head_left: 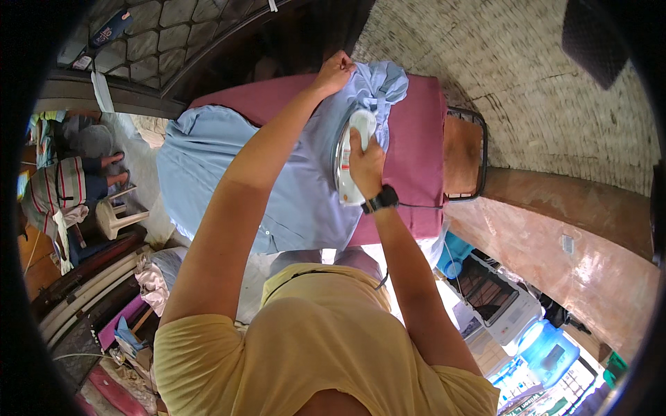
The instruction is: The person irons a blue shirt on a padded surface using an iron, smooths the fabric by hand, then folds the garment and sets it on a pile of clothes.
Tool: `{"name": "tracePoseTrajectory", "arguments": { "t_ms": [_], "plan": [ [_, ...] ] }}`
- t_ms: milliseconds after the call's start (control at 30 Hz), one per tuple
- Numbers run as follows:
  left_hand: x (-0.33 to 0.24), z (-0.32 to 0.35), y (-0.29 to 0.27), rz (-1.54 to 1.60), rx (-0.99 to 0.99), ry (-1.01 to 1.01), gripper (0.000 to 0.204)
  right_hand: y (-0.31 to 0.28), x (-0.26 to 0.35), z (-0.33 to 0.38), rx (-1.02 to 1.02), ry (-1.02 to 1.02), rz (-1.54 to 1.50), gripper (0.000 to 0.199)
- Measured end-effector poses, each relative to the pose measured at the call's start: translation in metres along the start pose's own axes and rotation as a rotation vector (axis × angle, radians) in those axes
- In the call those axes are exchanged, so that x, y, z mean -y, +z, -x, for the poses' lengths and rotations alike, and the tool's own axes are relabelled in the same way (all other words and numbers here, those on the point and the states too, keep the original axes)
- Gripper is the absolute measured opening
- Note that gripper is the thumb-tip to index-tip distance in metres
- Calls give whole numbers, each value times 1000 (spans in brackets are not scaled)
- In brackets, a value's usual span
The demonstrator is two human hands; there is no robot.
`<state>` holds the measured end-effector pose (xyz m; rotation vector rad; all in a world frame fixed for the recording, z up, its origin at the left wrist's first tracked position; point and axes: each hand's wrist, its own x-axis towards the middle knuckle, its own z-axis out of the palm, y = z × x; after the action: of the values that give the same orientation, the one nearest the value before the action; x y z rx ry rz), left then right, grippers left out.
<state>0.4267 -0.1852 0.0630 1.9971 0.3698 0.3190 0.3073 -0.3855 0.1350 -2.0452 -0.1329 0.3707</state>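
A light blue button-up shirt (291, 187) lies spread over an ironing board with a maroon cover (416, 159). My right hand (368, 163) is wrapped round the handle of a white clothes iron (345, 187), which rests on the shirt near its right side. At the far edge of the board, my left hand (336, 71) pinches the shirt's cloth close to a bunched part (385, 80). The iron's soleplate is hidden against the cloth. A dark watch is on my right wrist.
The board's black metal end frame (482, 152) stands by a stone-patterned wall (513, 90). A dark metal grille (166, 41) is beyond the board. At left are a plastic stool (114, 215) and a person's feet. A blue water jug (548, 353) stands at lower right.
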Motion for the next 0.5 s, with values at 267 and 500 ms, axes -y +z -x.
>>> {"name": "tracePoseTrajectory", "arguments": {
  "t_ms": [267,500],
  "plan": [
    [24,-10,-10,264,-31,118,15,22,-3,-57,-65,-119,7,48],
    [64,-18,-10,-3,48,-122,47,29,1,-69,-42,-130,71,56]
  ]
}}
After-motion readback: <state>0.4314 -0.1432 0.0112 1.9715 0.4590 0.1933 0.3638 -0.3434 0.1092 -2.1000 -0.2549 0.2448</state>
